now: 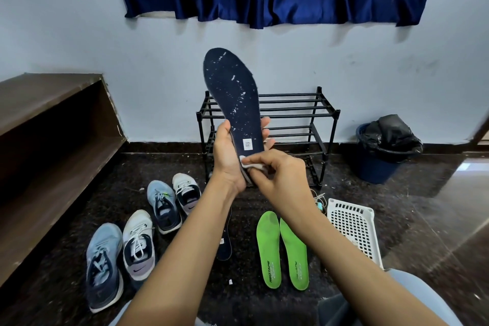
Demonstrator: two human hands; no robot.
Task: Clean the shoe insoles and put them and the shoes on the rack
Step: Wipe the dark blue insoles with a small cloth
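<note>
- The left hand is gripping the heel end of the dark blue insole. The thumb is on one edge and the fingers are curling round the other. It is holding the insole up in front of the rack.
- The right hand is pinching a small white cloth and pressing it on the insole's heel.
- The hands are hiding the heel tip, and most of the cloth is tucked under the fingers.
- The insole's little label is too small to read.
- One green insole is lying on the floor just beside the other green insole.
- A second dark insole is mostly hiding behind the left arm.
- The blue shoe and the white shoe are sitting on the floor to the left.
</note>
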